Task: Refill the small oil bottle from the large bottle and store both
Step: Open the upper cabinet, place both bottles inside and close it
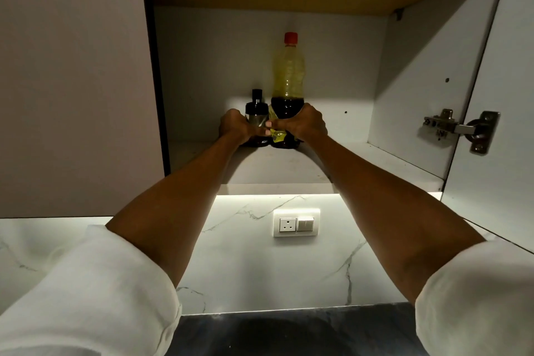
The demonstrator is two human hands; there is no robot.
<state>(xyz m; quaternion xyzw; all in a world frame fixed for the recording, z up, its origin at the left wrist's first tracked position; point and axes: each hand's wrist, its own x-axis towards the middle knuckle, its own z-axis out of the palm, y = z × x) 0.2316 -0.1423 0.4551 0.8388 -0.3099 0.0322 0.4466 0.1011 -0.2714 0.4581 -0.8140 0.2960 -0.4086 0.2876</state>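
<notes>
Two bottles stand upright, side by side on the cabinet shelf (361, 165), centre of frame.

1. Left: small oil bottle (253, 109), with a black pourer cap, steel collar and dark body. Its fill level cannot be told. The left hand (234, 128) holds it, fingers curled round the body.
2. Right: large bottle (289, 75), red cap on, dark oil in the lower part, yellow-filmed and empty above. The right hand (310, 124) grips it low, fingers wrapped round.

The low grips probably steady both bottles for lifting or setting down; which one is unclear.
</notes>
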